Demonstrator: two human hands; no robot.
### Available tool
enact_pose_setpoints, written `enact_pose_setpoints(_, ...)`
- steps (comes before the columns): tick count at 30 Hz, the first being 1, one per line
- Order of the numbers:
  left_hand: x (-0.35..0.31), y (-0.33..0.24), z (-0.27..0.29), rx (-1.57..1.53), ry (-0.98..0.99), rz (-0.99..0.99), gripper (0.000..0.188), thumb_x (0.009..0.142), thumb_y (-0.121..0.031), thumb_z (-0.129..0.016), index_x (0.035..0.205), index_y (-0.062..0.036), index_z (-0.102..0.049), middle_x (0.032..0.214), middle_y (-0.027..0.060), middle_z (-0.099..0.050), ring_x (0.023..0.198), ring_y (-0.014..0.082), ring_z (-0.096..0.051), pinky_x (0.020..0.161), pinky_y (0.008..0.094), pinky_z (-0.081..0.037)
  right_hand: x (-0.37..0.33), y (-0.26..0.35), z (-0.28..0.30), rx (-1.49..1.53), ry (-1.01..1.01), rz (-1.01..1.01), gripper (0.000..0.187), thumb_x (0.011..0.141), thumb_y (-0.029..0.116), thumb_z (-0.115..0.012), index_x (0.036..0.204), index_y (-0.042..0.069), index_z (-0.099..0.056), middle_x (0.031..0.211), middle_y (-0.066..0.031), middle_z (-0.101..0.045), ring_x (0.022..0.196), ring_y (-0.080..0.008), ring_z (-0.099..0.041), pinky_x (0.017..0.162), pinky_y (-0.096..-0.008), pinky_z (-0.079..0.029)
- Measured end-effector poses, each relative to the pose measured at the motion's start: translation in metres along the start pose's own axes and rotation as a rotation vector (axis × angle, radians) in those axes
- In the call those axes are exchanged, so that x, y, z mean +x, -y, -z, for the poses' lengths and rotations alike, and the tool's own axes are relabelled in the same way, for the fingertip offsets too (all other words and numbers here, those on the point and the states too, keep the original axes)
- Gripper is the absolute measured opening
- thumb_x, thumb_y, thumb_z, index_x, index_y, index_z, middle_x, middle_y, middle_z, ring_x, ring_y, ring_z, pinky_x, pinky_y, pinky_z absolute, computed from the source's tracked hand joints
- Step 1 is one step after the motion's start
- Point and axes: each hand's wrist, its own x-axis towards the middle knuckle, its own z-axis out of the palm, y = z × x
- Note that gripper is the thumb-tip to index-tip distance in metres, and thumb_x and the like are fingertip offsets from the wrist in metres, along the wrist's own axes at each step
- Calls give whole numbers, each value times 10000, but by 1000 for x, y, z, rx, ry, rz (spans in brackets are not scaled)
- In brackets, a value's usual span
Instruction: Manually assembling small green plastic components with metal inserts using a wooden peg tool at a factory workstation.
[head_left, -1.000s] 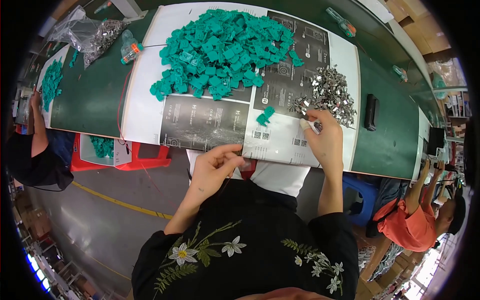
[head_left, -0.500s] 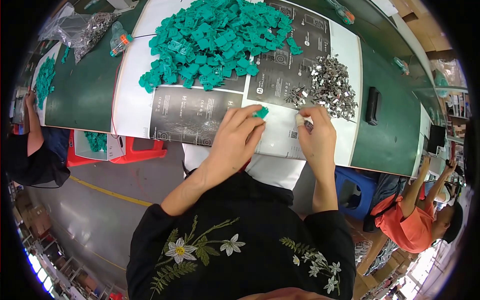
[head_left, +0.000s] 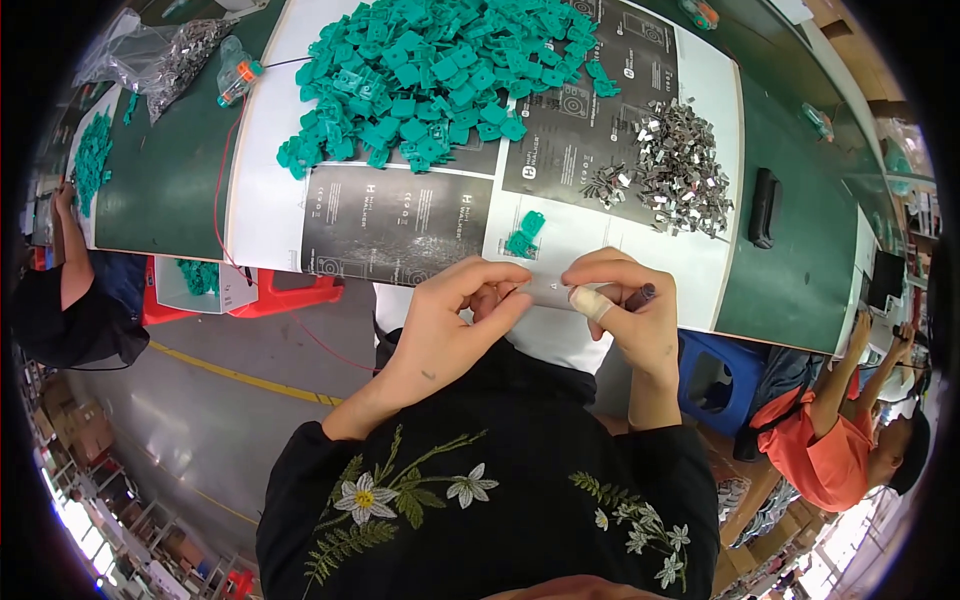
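My left hand (head_left: 455, 315) and my right hand (head_left: 625, 310) meet fingertip to fingertip at the near edge of the table, over the white margin of a printed sheet (head_left: 400, 215). The left fingers are pinched; whatever is between them is hidden. My right hand, with a bandage on one finger, grips a dark pen-like tool (head_left: 641, 296). Two small teal plastic pieces (head_left: 525, 235) lie on the sheet just beyond my fingers. Farther back are a big heap of teal pieces (head_left: 430, 80) and a pile of small metal clips (head_left: 680, 165).
A black oblong object (head_left: 763, 207) lies on the green table (head_left: 170, 180) to the right. A clear bag of metal parts (head_left: 165, 55) sits far left. A person's arm (head_left: 72, 250) works at the left; another person in orange (head_left: 835, 440) sits at the right. A red crate (head_left: 280, 295) is below.
My left hand reached up to the teal pieces on the sheet, then drew back to the table edge. Both hands have come together, fingers touching.
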Motion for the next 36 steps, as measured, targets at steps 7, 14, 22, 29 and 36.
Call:
enact_pose_setpoints(7,-7,-8,-2,105,16,-68,147,815,34,-684,960,16,-669,841,32,-588,679,64,-527,596,195,-412,-2,-10,-11,170,-68,-112,146,788,-38,-679,934,-54,-685,803,-76,-654,482,-48,-511,446,-185,-376)
enact_pose_setpoints(14,-8,-8,-8,119,-38,-216,138,794,44,-703,923,19,-659,834,62,-618,660,84,-564,580,209,-446,-8,-28,-7,169,-74,-7,137,806,-18,-679,932,-70,-662,810,-171,-675,535,-136,-582,422,-224,-429)
enact_pose_setpoints(22,-8,-7,-12,205,-86,-394,181,755,57,-735,915,12,-663,789,81,-619,618,99,-591,539,211,-466,-14,-31,-24,175,-217,141,127,821,-4,-685,939,-51,-676,859,-166,-684,579,-131,-592,459,-215,-431)
enact_pose_setpoints(29,-8,-5,-13,204,-133,-440,169,746,64,-738,893,24,-665,766,80,-616,600,99,-585,523,209,-461,-17,-36,-29,69,-234,297,145,807,-41,-688,950,-24,-700,917,-117,-693,582,-60,-554,486,-170,-380)
enact_pose_setpoints(36,-7,-6,-11,199,-129,-436,171,743,66,-739,893,24,-667,769,78,-619,603,98,-586,522,210,-461,-18,-32,-29,-142,-193,385,119,778,-49,-705,891,-18,-680,855,-72,-670,529,-12,-449,469,-170,-331)
